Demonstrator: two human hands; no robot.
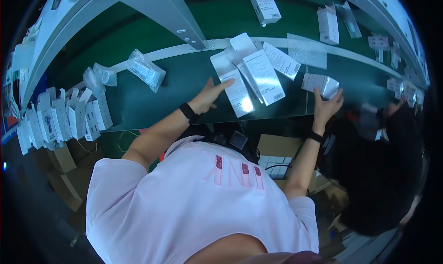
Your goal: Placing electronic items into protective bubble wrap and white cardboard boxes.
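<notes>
Seen from my distant seat through the head camera, two bare hands work over white cartons on a green table (187,68). The left hand (206,98) is loosely open, fingers parted, its outstretched fingertip at the left edge of a tall white carton (236,94); I see nothing enclosed in it. That carton lies mid-table, beside an overlapping glossy carton (264,77). To the right, the right hand (326,109) has thumb and fingers spread about the near side of a smaller carton (314,82) (whether it is actually gripped, I cannot tell). A bubble-wrapped bundle (146,71) rests to the left, well apart from both hands, while open-topped boxes (59,120) stand in a row at the table's left end. A sheet of bubble wrap (307,52) lies behind the smaller carton; a person in black (380,171) is at far right.
</notes>
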